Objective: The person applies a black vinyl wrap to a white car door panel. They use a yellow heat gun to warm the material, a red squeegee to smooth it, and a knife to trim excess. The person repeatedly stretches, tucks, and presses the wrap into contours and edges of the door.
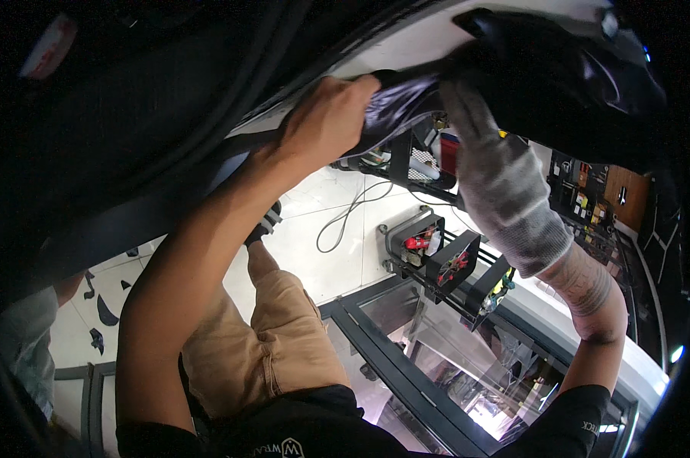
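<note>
A dark, glossy, wrinkled sheet [406, 103] is stretched between my hands along the edge of a light-coloured panel [417, 34]. My bare left hand [330, 114] is closed in a fist on the sheet's left part, knuckles up. My right hand [486, 160] wears a grey-and-white knit glove. Its fingers point upward, stretched out against the dark sheet on the right, with the tips lost in shadow. Beyond the gloved hand, the black material [559, 84] spreads to the upper right, with shiny folds.
A wheeled rack with black bins [452, 263] holds a red bottle and small tools. A cable [337, 229] loops over the tiled floor. Dark scraps [107, 311] lie at left, near another person [28, 336]. Glass framed in grey [406, 359] stands below; a tool wall [589, 191] at right.
</note>
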Demonstrator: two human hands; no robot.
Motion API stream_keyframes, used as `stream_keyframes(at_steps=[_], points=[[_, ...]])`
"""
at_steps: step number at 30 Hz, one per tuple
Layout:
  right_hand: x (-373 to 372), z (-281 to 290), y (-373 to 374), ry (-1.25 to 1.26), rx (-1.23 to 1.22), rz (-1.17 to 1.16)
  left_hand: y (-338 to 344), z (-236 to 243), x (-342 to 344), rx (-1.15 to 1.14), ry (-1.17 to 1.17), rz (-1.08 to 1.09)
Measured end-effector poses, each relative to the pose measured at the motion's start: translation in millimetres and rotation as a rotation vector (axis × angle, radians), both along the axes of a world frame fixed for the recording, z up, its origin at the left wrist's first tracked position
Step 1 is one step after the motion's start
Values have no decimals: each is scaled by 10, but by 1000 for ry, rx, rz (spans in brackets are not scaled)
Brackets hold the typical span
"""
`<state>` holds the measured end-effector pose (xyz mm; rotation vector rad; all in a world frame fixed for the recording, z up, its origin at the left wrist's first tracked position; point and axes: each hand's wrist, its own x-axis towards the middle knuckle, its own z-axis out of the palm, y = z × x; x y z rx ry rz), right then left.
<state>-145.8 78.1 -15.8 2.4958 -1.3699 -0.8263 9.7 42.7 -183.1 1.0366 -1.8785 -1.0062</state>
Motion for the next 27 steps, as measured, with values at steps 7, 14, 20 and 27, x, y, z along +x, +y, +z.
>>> stream_keyframes(at_steps=[7,14,20,27], points=[[172,52,-21,165,38,-86,79,-92,-75,39,21,-9],[13,23,-5,150,43,57,104,-124,-147,8,-96,6],[-6,13,35,86,-94,134,111,-186,-100,-91,-84,26],[-186,-18,79,-118,-117,111,110,-190,-91,22,-246,45]])
